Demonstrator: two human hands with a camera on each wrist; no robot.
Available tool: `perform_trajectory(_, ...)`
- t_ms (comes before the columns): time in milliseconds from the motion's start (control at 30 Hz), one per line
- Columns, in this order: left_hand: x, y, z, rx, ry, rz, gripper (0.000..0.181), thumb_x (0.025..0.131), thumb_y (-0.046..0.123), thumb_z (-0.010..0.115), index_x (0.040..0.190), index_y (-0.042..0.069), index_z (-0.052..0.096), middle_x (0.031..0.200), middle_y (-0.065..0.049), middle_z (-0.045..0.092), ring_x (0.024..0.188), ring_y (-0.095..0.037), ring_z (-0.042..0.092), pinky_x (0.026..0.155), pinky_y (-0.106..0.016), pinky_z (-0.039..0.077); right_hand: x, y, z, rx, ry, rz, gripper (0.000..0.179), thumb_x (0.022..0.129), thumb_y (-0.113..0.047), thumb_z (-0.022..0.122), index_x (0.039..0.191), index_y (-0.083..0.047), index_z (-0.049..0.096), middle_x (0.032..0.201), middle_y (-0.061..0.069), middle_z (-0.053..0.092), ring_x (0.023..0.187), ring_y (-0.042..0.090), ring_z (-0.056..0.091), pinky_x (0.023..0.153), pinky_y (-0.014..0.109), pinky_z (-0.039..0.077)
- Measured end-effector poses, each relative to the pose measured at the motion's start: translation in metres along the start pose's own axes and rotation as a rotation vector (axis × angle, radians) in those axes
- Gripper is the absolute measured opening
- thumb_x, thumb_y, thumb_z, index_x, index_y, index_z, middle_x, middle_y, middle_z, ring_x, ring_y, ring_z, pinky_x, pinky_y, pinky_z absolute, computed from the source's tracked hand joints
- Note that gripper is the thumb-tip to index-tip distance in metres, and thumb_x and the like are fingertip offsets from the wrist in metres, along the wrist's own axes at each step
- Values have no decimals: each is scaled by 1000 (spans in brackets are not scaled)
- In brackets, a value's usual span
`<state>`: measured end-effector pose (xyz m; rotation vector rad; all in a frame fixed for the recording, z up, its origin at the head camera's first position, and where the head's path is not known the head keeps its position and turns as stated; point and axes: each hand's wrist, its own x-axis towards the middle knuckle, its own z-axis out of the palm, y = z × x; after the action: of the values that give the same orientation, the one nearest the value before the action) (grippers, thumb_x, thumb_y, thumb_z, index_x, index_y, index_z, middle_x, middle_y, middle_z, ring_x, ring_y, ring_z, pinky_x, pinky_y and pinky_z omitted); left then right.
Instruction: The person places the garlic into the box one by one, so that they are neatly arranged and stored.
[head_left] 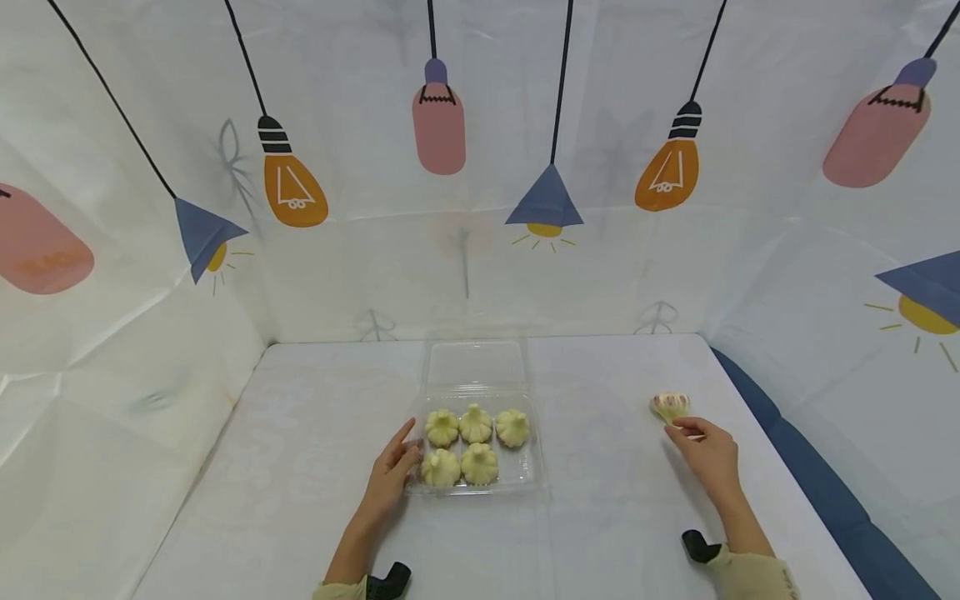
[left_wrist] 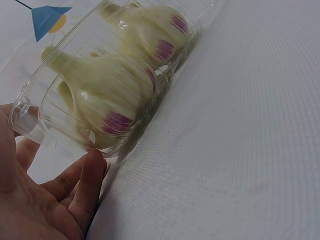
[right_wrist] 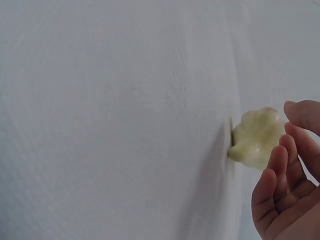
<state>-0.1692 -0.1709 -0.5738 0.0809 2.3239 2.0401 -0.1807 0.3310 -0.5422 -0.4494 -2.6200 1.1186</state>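
Note:
In the head view, a hinged clear plastic box [head_left: 517,475] holds several pale garlic bulbs [head_left: 476,423], three in its back row and two in front. Fingertips of my left hand [head_left: 390,475] touch the box's left side; in the left wrist view they lie against its lower corner, near a bulb with purple patches [left_wrist: 117,122]. On the right, another garlic bulb [head_left: 670,406] lies on the table, its stem toward me. My right hand [head_left: 707,457] is right at it, thumb and fingertips apart beside the bulb [right_wrist: 257,137] in the right wrist view.
The box's clear lid [head_left: 477,364] stands open toward the back. A white cloth covers the table [head_left: 315,417]. Blue seating [head_left: 813,475] runs past the right edge. White sheets printed with lamps [head_left: 480,275] hang behind and at both sides.

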Motion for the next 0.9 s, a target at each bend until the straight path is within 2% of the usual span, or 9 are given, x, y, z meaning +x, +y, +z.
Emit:
perform_trajectory(100, -2, 9, 1, -11, -14, -2, 53, 103, 11, 50, 151, 3, 31, 126, -31, 53, 108, -37, 53, 76, -39, 46, 3, 6, -3, -3, 1, 32, 34, 90, -27, 71, 109, 1, 70, 92, 12, 67, 76, 16, 57, 55, 23, 45)
perform_trajectory(233, -7, 27, 2, -13, -29, 4, 52, 102, 8, 49, 150, -1, 30, 124, -33, 53, 108, -41, 52, 76, -40, 46, 8, 11, -7, 0, -16, 92, 41, 90, -33, 70, 112, 2, 67, 97, 16, 66, 85, 23, 56, 58, 25, 43)
perform_trajectory(367, -11, 37, 2, 5, -23, 1, 52, 102, 10, 50, 150, 0, 31, 126, -33, 52, 108, -39, 53, 77, -39, 46, 13, 16, -9, 20, -37, 148, 48, 88, -38, 72, 111, 4, 65, 96, 16, 66, 85, 25, 56, 58, 25, 43)
perform_trajectory(600, -13, 36, 0, -10, -12, -12, 52, 102, 8, 49, 150, 0, 32, 127, -33, 52, 110, -43, 51, 77, -39, 47, 17, 20, -7, 22, -79, 193, 46, 84, -36, 77, 107, 3, 64, 86, 8, 65, 73, 15, 55, 57, 24, 44)
perform_trajectory(900, -11, 34, 2, 16, -18, -4, 51, 102, 8, 49, 150, -1, 31, 127, -33, 52, 110, -41, 52, 77, -38, 47, 21, 20, -11, -10, -114, 212, 53, 81, -41, 78, 106, 4, 63, 87, 10, 65, 78, 22, 57, 58, 27, 42)
